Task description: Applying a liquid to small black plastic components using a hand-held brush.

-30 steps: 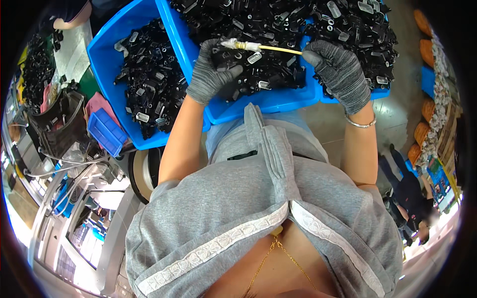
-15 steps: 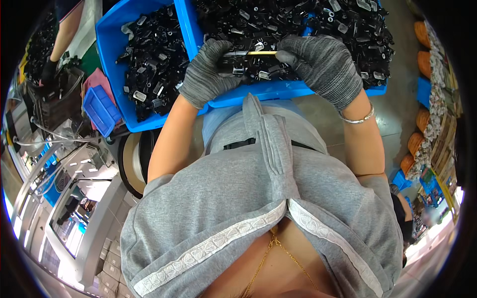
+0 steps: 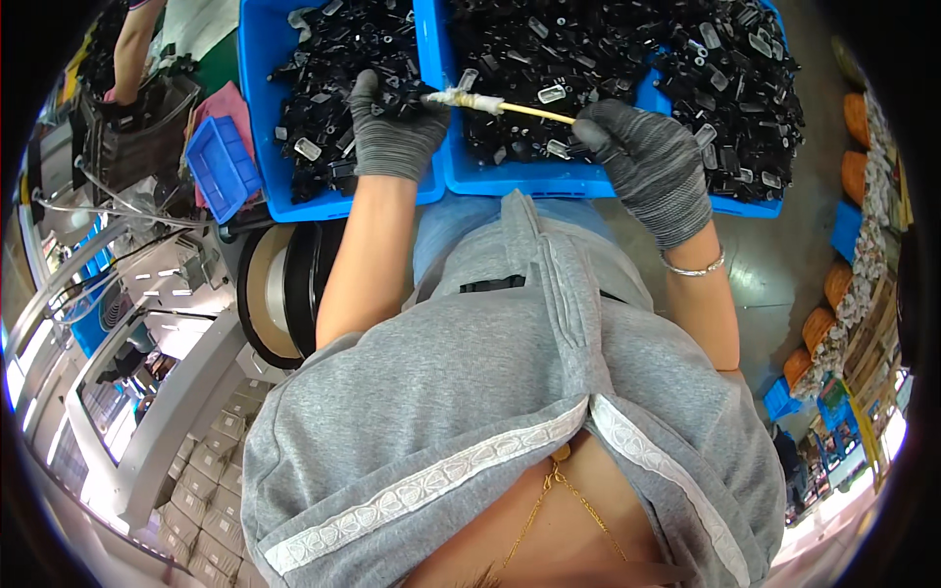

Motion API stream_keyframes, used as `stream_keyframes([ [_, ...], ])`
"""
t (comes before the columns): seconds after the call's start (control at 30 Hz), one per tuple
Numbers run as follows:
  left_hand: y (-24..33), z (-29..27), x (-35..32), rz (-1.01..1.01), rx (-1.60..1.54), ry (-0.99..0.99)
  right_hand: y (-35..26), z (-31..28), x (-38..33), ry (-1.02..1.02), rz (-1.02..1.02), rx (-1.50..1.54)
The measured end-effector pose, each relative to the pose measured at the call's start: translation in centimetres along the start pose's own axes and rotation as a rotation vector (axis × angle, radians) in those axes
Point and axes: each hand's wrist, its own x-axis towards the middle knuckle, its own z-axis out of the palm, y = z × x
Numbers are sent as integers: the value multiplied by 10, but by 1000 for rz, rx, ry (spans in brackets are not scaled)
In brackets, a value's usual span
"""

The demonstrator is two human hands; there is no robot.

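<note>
My right hand (image 3: 652,162), in a grey knitted glove, grips the end of a thin yellow stick (image 3: 534,111). White, fluffy wrapping (image 3: 469,100) covers the stick's far end, which points left towards my left hand. My left hand (image 3: 397,137), gloved alike, is over the left blue bin (image 3: 257,98) with its thumb raised apart from the fingers. Small black plastic parts (image 3: 392,93) lie beside and beyond its fingers; whether one rests on them is hard to make out. More black parts, some with clear pieces, fill the right blue bin (image 3: 529,179).
A small blue tray (image 3: 223,167) and pink cloth (image 3: 233,102) are left of the bins. Near my left elbow stands a large round reel (image 3: 265,294). Another person's arm (image 3: 132,54) reaches into a dark crate (image 3: 123,147) at far left. Orange baskets (image 3: 838,279) line the right side.
My left hand has moved from the right bin over to the left bin, and its thumb has lifted. The stick's white end now shows. The view has shifted slightly.
</note>
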Motion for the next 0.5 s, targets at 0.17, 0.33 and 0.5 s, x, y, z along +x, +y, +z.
stream_keyframes([
  [0.17, 1, -1, -11, -78, -171, 126, -25, 22, 5, -69, -11, -41],
  [0.33, -1, -11, -10, 43, -124, 74, -50, 55, 11, -107, -25, -149],
  [0.5, -5, -11, 8, 36, -43, 34, -46, 101, 24, -4, -176, -234],
])
